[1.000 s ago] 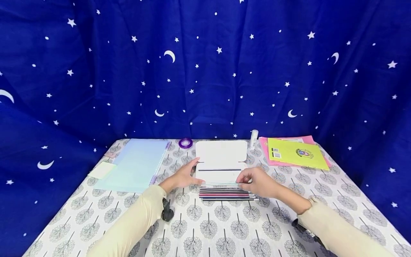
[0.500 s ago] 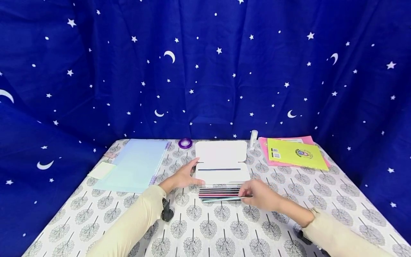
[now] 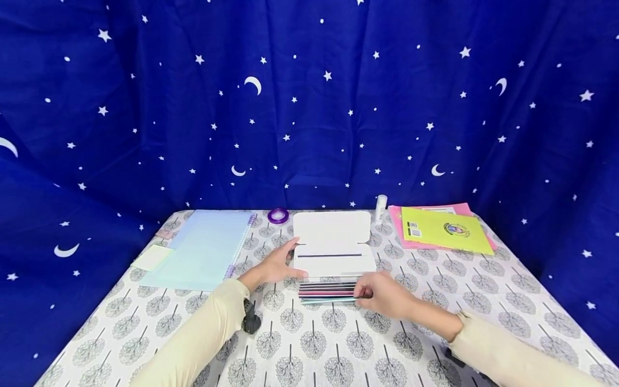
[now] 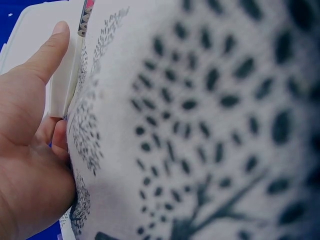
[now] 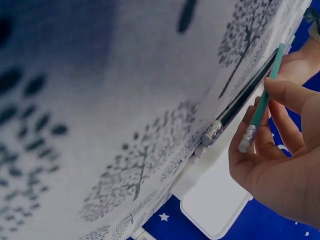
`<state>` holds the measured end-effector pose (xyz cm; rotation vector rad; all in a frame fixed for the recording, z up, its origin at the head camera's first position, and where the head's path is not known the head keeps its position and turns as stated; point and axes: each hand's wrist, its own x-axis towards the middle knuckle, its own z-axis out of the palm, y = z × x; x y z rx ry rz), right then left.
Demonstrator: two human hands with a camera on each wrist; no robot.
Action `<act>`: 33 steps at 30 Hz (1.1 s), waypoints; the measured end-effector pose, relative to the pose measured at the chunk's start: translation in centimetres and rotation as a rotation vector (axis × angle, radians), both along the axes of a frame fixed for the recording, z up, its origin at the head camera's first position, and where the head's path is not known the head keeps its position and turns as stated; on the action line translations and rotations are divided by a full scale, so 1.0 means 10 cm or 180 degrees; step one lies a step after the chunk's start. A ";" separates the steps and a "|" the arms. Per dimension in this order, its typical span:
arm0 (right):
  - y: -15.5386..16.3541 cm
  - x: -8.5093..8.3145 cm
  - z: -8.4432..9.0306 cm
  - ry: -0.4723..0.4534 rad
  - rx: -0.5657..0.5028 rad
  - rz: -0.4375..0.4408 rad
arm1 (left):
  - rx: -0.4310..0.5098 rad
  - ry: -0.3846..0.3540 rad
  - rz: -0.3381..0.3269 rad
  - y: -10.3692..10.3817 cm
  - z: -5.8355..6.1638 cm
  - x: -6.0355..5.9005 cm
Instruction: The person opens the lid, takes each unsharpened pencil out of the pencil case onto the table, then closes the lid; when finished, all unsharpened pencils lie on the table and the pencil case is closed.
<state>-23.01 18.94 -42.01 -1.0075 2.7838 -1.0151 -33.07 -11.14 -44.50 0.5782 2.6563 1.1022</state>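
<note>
A white pencil case [image 3: 314, 265] lies with its lid [image 3: 331, 227] folded back and one dark pencil [image 3: 330, 255] inside. My left hand [image 3: 278, 265] holds the case's left end, thumb along the near wall and a finger at the far corner. In front of the case, several pencils [image 3: 326, 290] lie side by side, dark ones and a reddish one. Between thumb and fingers, my right hand [image 3: 384, 294] pinches a teal pencil [image 5: 259, 114] near its eraser end, along the near side of that row. Dark pencils' eraser ends [image 5: 212, 133] show beside it in the right wrist view.
A pale blue spiral notebook [image 3: 208, 247] with sticky notes [image 3: 152, 257] lies left. Behind are a purple tape roll [image 3: 278, 216] and a white glue stick [image 3: 381, 207]. Yellow [image 3: 445, 231] and pink books [image 3: 396, 217] lie right, before a blue starry curtain [image 3: 309, 107].
My right hand has carried the teal pencil from beside the case's near edge toward me, over the row to its near side, then slightly left. The left hand keeps its place.
</note>
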 end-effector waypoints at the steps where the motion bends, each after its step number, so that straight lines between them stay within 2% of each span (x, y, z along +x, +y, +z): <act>1: 0.00 0.00 -0.01 -0.0002 0.0011 -0.0010 | 0.0001 -0.0007 -0.0001 0.00 0.00 0.00; 13: -0.02 0.00 -0.01 0.0036 0.0179 -0.0094 | -0.0033 0.0020 -0.0005 0.00 -0.01 0.00; 21: 0.17 0.03 0.04 0.0309 0.0226 -0.0290 | -0.0030 0.0011 -0.0029 0.03 -0.02 0.01; 27: 0.38 0.11 0.11 0.0119 0.0343 -0.0498 | -0.0023 0.0010 -0.0053 0.04 -0.01 -0.01; 33: 0.44 0.11 0.10 -0.0036 0.0336 -0.0467 | -0.0045 0.0010 0.0005 0.02 -0.01 -0.02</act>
